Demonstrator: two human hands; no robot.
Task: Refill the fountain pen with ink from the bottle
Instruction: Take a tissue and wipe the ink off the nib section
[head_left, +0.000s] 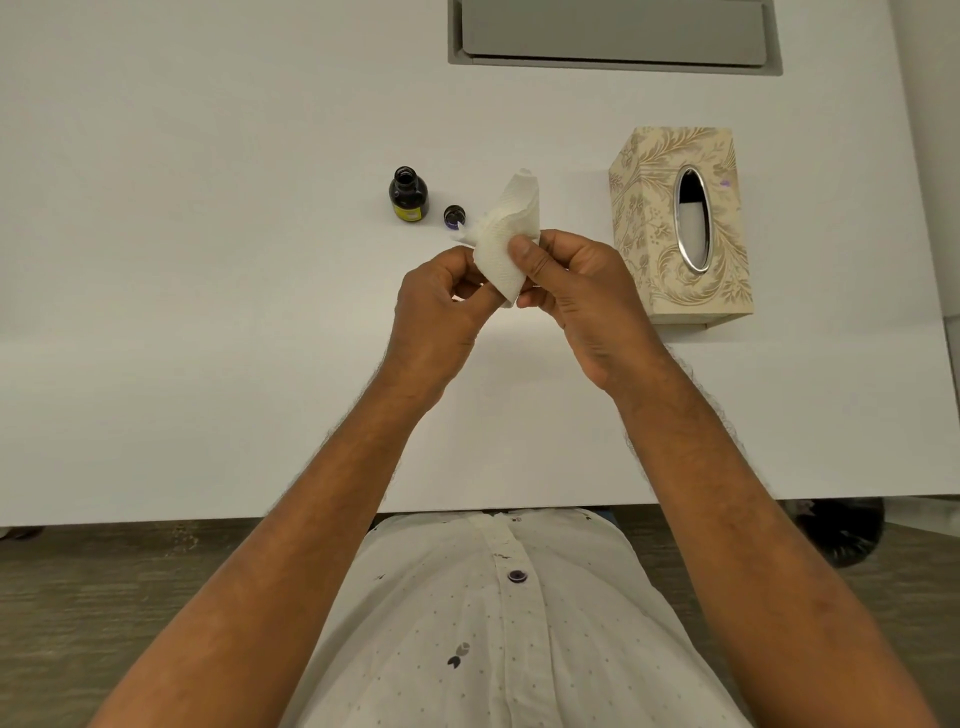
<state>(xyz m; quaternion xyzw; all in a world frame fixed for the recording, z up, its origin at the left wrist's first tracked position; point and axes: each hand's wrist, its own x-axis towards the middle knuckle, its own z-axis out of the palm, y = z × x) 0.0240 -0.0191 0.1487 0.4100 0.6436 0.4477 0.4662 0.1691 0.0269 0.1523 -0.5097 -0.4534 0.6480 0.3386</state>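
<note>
An uncapped dark ink bottle with a yellow label stands on the white table, its small cap lying just to its right. Both my hands meet above the table in front of them. My right hand pinches a white tissue between thumb and fingers. My left hand is closed against the tissue's lower left side. The tissue wraps whatever lies between the fingers, so the fountain pen is hidden and I cannot make it out.
A cream patterned tissue box with an oval opening stands to the right of my hands. A grey recessed panel sits at the table's far edge. The white table spreads out to the left.
</note>
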